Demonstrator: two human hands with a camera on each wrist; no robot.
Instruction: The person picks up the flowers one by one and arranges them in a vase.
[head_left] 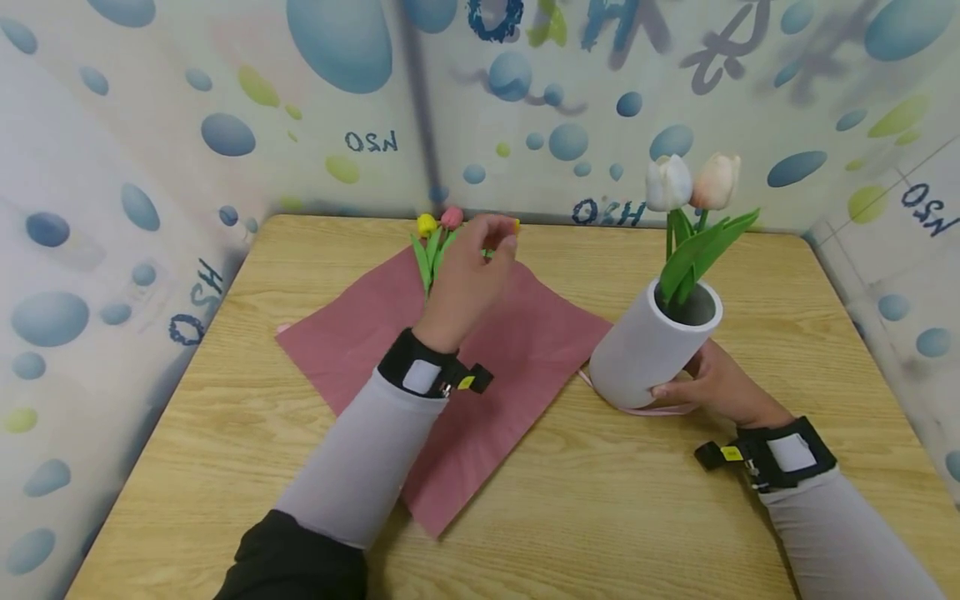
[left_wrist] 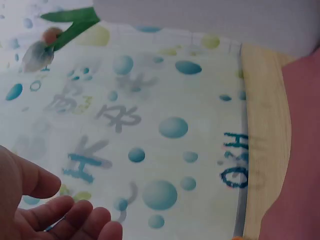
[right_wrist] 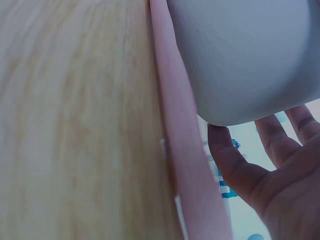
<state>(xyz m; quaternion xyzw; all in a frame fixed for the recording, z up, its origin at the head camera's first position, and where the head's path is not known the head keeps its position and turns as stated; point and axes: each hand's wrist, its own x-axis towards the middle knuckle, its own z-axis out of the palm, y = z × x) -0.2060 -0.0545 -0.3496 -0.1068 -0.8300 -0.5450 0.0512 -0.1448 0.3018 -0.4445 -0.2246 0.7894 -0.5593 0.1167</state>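
My right hand (head_left: 723, 387) holds the white vase (head_left: 637, 350) low on its right side, thumb in front and fingers behind. In the right wrist view, fingertips (right_wrist: 218, 137) lie against the vase's rounded bottom edge. The vase holds a white tulip (head_left: 669, 183) and a peach tulip (head_left: 716, 181) with green leaves. My left hand (head_left: 472, 271) hovers over the pink wrapping paper (head_left: 480, 442), fingers loosely bent and nothing between them. Beside it lie a yellow tulip (head_left: 427, 225) and a pink tulip (head_left: 452, 217) on the paper's top edge, stems partly hidden by the hand.
A flat pink strip (right_wrist: 187, 150) runs under the vase along the wooden table (head_left: 562, 508). Patterned walls (head_left: 450, 100) stand close at the back and both sides. A small bit of yellow shows just past the left hand's fingers.
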